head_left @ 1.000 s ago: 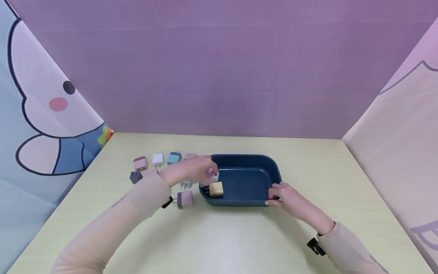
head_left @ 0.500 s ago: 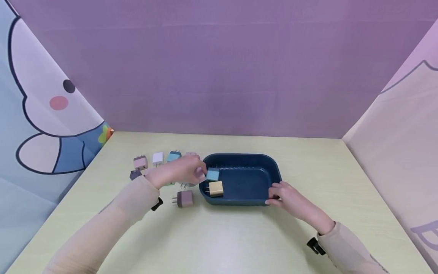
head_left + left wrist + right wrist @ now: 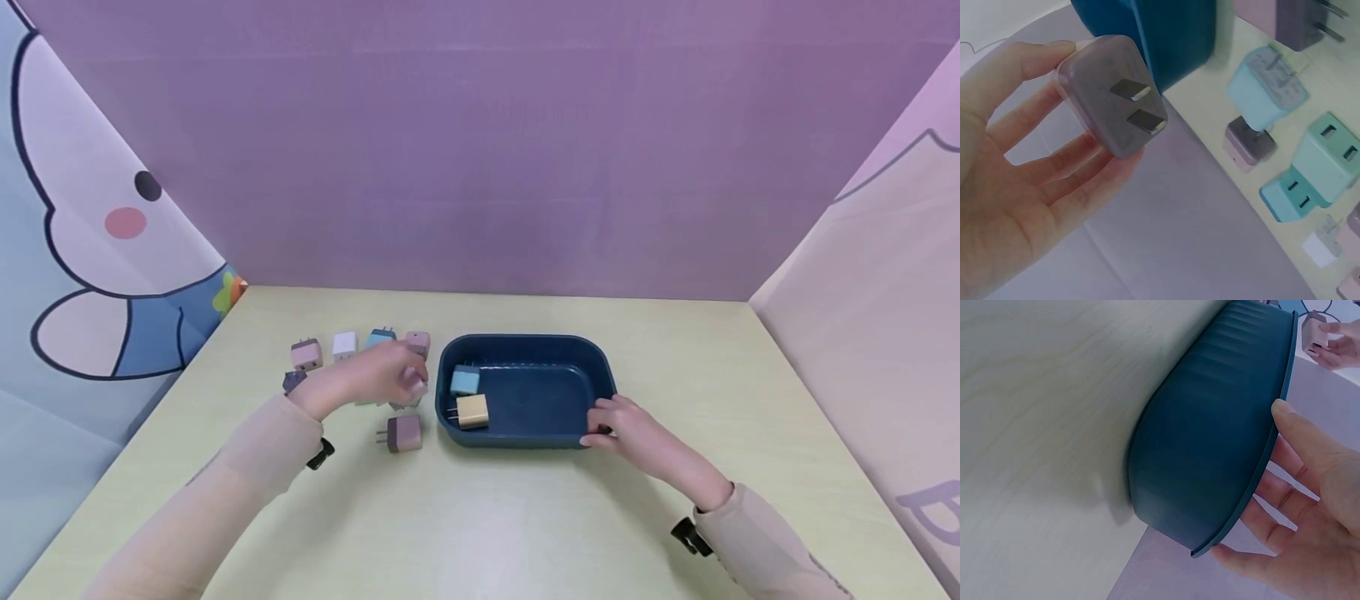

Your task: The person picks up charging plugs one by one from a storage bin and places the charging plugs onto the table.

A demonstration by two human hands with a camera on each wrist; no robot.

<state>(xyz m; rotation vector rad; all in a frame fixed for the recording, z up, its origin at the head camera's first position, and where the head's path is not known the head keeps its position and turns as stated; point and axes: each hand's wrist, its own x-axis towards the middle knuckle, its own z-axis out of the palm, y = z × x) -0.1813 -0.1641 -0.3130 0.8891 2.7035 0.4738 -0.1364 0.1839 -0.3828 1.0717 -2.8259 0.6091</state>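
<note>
My left hand (image 3: 378,372) is raised over the left-hand chargers, just left of the dark blue bin (image 3: 525,442). In the left wrist view its thumb and fingers pinch a pink wall charger (image 3: 1100,94) by the sides, with the grey face and two flat prongs toward the camera. My right hand (image 3: 637,437) grips the bin's right end, thumb and fingertips at the rim in the right wrist view. Inside the bin, at its left side, lie a blue charger (image 3: 465,380) and a yellow charger (image 3: 472,411).
Left of the bin, several chargers sit on the pale wooden table (image 3: 510,517): a mauve one (image 3: 405,433) in front, a white one (image 3: 345,344) and a pink one (image 3: 306,355) farther back. A purple backdrop (image 3: 480,150) rises behind the table.
My left hand has moved left from over the bin to over the chargers, uncovering the blue charger in the bin. The right hand has stayed at the bin's right end.
</note>
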